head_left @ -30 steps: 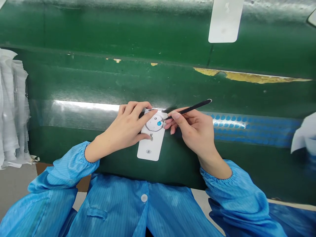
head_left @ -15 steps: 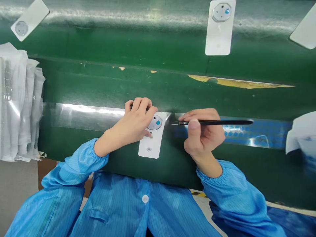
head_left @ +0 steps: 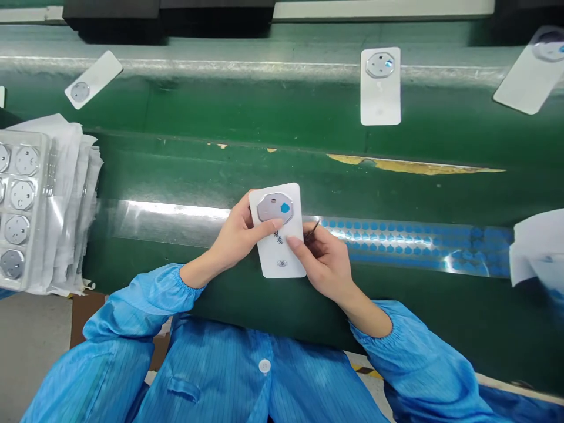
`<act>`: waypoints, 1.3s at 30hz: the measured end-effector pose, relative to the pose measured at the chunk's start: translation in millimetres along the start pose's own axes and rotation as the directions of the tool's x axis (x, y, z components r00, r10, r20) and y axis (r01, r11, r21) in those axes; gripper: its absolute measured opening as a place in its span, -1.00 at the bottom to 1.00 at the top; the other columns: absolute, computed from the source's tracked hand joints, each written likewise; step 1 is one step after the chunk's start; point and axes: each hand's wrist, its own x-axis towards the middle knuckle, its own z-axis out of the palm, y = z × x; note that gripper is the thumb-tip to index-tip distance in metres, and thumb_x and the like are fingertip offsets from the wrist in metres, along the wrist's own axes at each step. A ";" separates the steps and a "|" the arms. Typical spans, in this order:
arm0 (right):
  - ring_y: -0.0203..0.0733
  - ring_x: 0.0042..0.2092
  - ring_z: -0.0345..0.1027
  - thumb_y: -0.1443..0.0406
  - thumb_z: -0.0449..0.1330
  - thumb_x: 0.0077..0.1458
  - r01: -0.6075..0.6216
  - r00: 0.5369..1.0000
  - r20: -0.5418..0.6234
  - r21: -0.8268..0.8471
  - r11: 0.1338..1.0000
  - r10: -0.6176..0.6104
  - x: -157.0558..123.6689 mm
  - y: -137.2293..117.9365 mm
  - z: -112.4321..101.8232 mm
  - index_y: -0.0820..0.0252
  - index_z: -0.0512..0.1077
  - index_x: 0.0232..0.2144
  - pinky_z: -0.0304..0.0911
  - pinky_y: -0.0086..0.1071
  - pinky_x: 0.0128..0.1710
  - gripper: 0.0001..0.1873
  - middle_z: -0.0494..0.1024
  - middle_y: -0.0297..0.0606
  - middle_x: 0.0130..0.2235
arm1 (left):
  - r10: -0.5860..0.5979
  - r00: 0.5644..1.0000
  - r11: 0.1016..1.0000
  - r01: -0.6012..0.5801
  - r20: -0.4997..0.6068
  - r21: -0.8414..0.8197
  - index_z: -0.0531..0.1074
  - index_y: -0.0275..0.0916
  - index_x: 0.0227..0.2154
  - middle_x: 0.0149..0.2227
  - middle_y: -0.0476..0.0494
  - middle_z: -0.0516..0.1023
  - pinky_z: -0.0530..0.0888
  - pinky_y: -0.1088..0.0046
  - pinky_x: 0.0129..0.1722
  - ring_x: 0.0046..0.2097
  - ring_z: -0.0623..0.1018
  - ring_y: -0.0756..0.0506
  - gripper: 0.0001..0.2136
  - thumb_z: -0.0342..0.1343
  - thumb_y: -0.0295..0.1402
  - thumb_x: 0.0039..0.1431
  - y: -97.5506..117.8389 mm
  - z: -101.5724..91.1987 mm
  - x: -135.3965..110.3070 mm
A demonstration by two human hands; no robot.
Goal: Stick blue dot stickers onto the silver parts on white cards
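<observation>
A white phone back cover [head_left: 284,249] is held up in front of me, slightly tilted, between both hands. At its top sits an octagonal silver camera plate [head_left: 269,207] carrying a blue sticker [head_left: 285,208]; dark lettering and a small print show below. My left hand [head_left: 233,234] grips the left edge, its thumb lying over the lower part of the camera plate. The lower right edge is pinched by my right hand [head_left: 325,258], thumb on the front. Black tweezers [head_left: 312,230] are tucked in that same hand, mostly hidden by its fingers.
On the green bench a clear strip with blue stickers [head_left: 383,239] runs rightward. A plastic tray of camera plates [head_left: 43,235] and stacked white sheets [head_left: 73,235] stand left. Farther back lie more covers [head_left: 380,103], [head_left: 522,82], [head_left: 99,75]. Black boxes [head_left: 167,17] line the back.
The phone back cover has been lifted off the bench, and my right hand has come left onto it. The tweezers, pointing left before, are now folded into that hand. My view has tilted up.
</observation>
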 end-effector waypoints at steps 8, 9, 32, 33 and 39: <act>-0.23 -0.53 0.16 0.02 0.23 0.38 0.080 0.997 0.024 -0.020 0.997 -0.079 -2.5 3.5 14.2 0.05 0.37 -0.32 0.14 -0.30 -0.57 -0.70 0.34 -0.37 -0.49 | -0.054 0.998 0.973 0.045 -0.038 -0.225 0.38 -0.20 -0.02 -0.06 -0.26 0.72 0.65 0.19 -0.09 -0.06 0.73 -0.26 -0.61 0.37 -0.16 0.23 -1.2 15.9 -6.1; -0.24 -0.53 0.16 0.05 0.22 0.39 0.100 0.995 0.026 -0.030 0.995 -0.099 -2.5 4.3 14.5 0.05 0.36 -0.32 0.13 -0.30 -0.57 -0.71 0.33 -0.38 -0.49 | -0.047 0.998 0.973 0.034 -0.052 -0.229 0.38 -0.21 -0.03 -0.08 -0.25 0.72 0.65 0.21 -0.11 -0.08 0.73 -0.25 -0.62 0.37 -0.16 0.24 -1.9 16.1 -6.0; -0.24 -0.53 0.25 0.02 0.26 0.36 0.044 0.999 0.020 0.049 0.998 -0.045 -2.2 7.2 16.7 0.08 0.40 -0.32 0.12 -0.33 -0.60 -0.68 0.43 -0.34 -0.47 | -0.018 0.998 0.947 -0.001 -0.057 -0.320 0.36 -0.18 -0.03 -0.11 -0.21 0.72 0.63 0.13 0.03 0.04 0.70 -0.29 -0.66 0.35 -0.26 0.24 -3.2 16.7 -8.9; -0.24 -0.53 0.25 0.03 0.26 0.37 0.053 0.998 0.022 0.043 0.998 -0.054 -2.3 7.9 16.8 0.08 0.39 -0.31 0.12 -0.33 -0.60 -0.69 0.42 -0.35 -0.47 | -0.025 0.998 0.948 0.004 -0.061 -0.317 0.38 -0.19 -0.03 -0.11 -0.21 0.73 0.63 0.13 0.03 0.04 0.71 -0.30 -0.66 0.36 -0.25 0.24 -3.1 16.9 -8.6; -0.27 -0.56 0.16 0.12 0.21 0.41 0.174 0.984 0.034 -0.043 0.984 -0.172 -1.9 6.3 18.3 0.07 0.35 -0.33 0.08 -0.33 -0.58 -0.73 0.35 -0.40 -0.52 | -0.059 0.992 0.951 0.022 -0.111 -0.308 0.43 -0.23 -0.09 -0.16 -0.25 0.74 0.68 0.15 -0.07 -0.09 0.74 -0.29 -0.66 0.39 -0.21 0.21 -3.5 19.1 -9.5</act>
